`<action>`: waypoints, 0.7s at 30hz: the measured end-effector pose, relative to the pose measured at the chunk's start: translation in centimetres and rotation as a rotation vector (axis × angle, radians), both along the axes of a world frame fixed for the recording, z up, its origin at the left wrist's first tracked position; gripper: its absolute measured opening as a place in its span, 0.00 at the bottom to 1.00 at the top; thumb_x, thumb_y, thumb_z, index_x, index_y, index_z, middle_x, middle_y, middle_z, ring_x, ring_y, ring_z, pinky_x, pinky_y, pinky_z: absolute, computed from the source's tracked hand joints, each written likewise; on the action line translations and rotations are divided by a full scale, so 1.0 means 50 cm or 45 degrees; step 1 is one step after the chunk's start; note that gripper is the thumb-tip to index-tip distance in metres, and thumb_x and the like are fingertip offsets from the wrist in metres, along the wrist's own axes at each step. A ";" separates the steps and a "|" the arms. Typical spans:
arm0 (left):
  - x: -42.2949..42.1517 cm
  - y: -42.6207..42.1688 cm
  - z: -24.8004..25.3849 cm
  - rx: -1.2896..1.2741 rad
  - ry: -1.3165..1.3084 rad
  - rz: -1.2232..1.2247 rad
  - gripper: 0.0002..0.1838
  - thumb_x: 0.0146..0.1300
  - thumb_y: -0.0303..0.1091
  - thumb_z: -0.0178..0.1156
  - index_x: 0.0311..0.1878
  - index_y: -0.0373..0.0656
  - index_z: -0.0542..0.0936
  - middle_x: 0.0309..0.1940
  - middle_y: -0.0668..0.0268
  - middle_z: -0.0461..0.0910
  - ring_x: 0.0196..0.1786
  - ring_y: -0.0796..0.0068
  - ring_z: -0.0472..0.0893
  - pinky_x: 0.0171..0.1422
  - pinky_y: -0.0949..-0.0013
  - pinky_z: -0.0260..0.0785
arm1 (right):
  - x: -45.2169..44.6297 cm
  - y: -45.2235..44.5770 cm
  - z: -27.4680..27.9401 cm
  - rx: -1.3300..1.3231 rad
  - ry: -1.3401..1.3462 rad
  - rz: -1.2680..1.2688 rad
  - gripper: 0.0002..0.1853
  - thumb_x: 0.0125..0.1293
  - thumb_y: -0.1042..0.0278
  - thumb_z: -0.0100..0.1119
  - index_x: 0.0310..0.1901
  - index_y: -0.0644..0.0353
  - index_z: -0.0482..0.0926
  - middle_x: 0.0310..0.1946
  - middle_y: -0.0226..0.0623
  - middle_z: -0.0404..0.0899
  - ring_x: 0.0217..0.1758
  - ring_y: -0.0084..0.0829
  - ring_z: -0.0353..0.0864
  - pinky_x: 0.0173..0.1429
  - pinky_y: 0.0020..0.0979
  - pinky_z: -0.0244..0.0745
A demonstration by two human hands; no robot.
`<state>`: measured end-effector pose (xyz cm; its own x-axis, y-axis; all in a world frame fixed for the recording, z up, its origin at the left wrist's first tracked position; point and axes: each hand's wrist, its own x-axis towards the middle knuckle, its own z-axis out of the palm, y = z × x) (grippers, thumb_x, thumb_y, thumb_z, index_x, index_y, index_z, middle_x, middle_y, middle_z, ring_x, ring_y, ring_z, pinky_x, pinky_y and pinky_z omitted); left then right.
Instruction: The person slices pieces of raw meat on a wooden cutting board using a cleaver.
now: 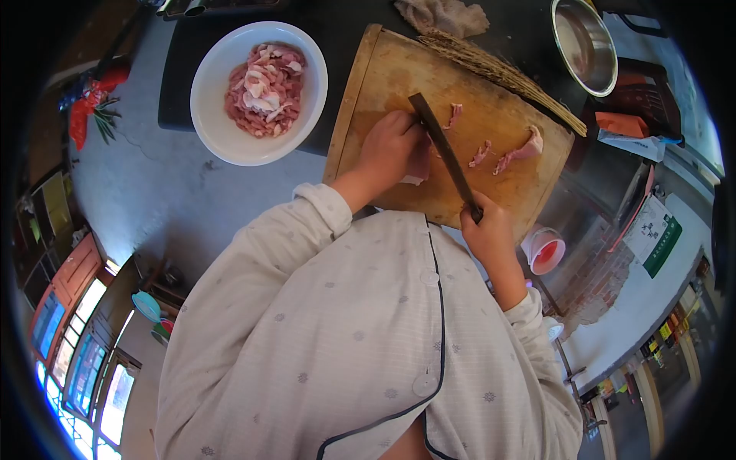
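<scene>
On the wooden cutting board (383, 73), my left hand (393, 147) is closed over a piece of meat (418, 162), its fingers curled beside the blade. My right hand (488, 228) is wrapped round the handle of a knife (447, 152), whose dark blade points up and to the left, next to my left fingers. To the right of the blade lie small meat scraps (480, 154) and a larger strip (521, 151). A white bowl (207, 92) of sliced meat (264, 90) stands left of the board.
A straw brush (506, 77) lies along the board's far edge, with a brown cloth (443, 17) behind it. A metal basin (563, 38) stands at the back right. Below the board's right side is a pink and white bucket (543, 251).
</scene>
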<state>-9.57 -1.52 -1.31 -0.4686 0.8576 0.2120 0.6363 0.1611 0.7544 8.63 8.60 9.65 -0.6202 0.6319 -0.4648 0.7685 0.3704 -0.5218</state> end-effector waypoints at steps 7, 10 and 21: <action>0.010 0.003 -0.019 0.061 -0.028 0.110 0.10 0.54 0.28 0.62 0.41 0.43 0.83 0.45 0.60 0.79 0.50 0.56 0.77 0.53 0.59 0.73 | -0.101 0.028 -0.050 -0.023 -0.011 0.122 0.15 0.57 0.70 0.59 0.46 0.63 0.84 0.33 0.59 0.81 0.39 0.57 0.82 0.44 0.48 0.78; 0.015 0.003 -0.011 0.003 -0.074 0.127 0.09 0.54 0.28 0.63 0.41 0.44 0.83 0.45 0.60 0.80 0.50 0.56 0.78 0.52 0.58 0.73 | -0.158 0.025 -0.062 -0.061 0.078 0.020 0.16 0.56 0.69 0.61 0.46 0.63 0.83 0.34 0.59 0.82 0.40 0.57 0.82 0.45 0.47 0.78; 0.013 0.004 -0.010 0.020 -0.038 0.128 0.11 0.51 0.29 0.66 0.40 0.44 0.83 0.44 0.61 0.80 0.49 0.55 0.78 0.51 0.58 0.73 | -0.097 0.011 -0.047 -0.068 -0.035 0.037 0.17 0.58 0.68 0.58 0.48 0.60 0.83 0.36 0.57 0.82 0.42 0.57 0.82 0.48 0.46 0.78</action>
